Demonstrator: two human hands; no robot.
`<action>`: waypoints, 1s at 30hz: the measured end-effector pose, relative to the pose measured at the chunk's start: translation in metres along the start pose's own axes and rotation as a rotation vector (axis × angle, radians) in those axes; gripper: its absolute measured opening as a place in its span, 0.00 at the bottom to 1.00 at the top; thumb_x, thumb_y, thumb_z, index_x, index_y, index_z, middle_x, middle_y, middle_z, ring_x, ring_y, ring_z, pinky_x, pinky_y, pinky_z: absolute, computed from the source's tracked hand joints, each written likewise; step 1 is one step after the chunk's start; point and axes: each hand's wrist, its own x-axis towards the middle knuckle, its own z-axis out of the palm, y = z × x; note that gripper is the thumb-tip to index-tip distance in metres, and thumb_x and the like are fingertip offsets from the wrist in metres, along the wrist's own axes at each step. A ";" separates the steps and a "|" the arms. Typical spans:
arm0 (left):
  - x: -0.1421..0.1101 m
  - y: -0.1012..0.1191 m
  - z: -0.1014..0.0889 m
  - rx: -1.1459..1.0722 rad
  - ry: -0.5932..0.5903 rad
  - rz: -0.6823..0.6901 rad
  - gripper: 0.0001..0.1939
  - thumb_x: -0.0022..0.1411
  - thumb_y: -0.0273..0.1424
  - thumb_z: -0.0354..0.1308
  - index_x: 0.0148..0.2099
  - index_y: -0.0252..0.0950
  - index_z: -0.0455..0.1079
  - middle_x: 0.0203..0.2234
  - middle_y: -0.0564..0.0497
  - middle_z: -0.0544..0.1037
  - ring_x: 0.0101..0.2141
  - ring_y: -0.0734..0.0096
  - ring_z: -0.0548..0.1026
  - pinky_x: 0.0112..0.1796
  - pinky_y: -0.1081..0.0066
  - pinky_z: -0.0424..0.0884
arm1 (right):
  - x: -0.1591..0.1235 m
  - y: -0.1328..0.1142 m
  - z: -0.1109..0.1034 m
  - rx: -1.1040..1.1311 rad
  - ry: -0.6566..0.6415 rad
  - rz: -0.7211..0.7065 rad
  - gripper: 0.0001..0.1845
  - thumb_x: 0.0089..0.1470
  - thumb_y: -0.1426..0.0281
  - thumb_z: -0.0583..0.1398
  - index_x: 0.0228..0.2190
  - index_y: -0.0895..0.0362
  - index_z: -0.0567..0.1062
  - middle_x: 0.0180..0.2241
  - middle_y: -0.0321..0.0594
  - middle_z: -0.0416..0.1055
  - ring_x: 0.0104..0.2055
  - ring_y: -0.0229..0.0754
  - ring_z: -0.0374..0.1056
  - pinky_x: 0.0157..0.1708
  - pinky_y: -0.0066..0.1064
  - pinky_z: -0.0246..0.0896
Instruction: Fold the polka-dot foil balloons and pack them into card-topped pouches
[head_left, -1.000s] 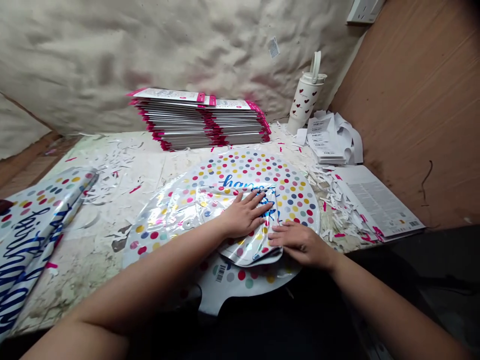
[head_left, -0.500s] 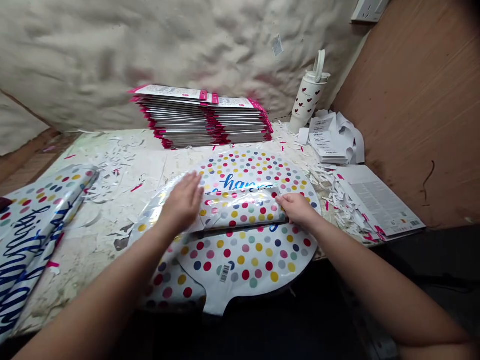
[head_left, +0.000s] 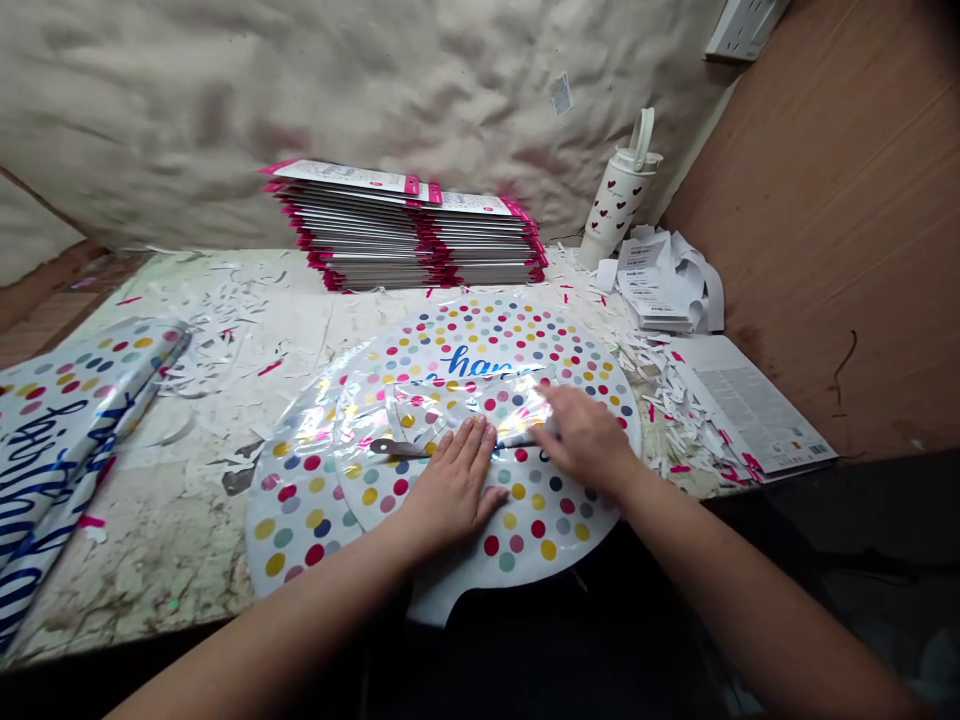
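Left hand [head_left: 450,490] open, palm flat on the dotted foil balloon [head_left: 480,340]; right hand [head_left: 589,440] on its folded flap [head_left: 465,405], narrow pinch or mere press, cannot tell. Step: flattening the fold. Balloon mid-bench [head_left: 172,530]; packaged stack [head_left: 409,240] at 12 o'clock.

Pink-edged packet stack [head_left: 409,238]; heart-print white tumbler [head_left: 616,200] and printed label sheets [head_left: 654,280] just right of stack, wall socket [head_left: 744,28] farther right.
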 end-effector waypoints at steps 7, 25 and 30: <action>0.003 0.003 -0.010 -0.033 -0.043 -0.020 0.35 0.63 0.46 0.38 0.65 0.29 0.42 0.62 0.39 0.44 0.61 0.56 0.42 0.58 0.54 0.46 | -0.004 0.004 0.010 -0.347 0.003 -0.309 0.16 0.55 0.80 0.48 0.41 0.65 0.72 0.41 0.54 0.72 0.45 0.51 0.67 0.45 0.45 0.59; -0.004 -0.008 -0.020 -0.141 -0.114 0.450 0.28 0.60 0.30 0.51 0.62 0.40 0.52 0.61 0.44 0.51 0.61 0.53 0.46 0.57 0.54 0.50 | -0.068 0.018 0.008 0.169 -0.099 -0.615 0.25 0.57 0.78 0.49 0.56 0.50 0.59 0.54 0.41 0.63 0.59 0.43 0.53 0.58 0.48 0.46; -0.017 -0.008 -0.023 -0.351 0.024 0.277 0.18 0.63 0.28 0.44 0.52 0.38 0.67 0.48 0.45 0.72 0.49 0.61 0.69 0.51 0.61 0.64 | -0.058 0.014 -0.002 0.409 -0.278 -0.337 0.15 0.54 0.72 0.55 0.43 0.53 0.73 0.42 0.42 0.74 0.47 0.44 0.68 0.49 0.41 0.58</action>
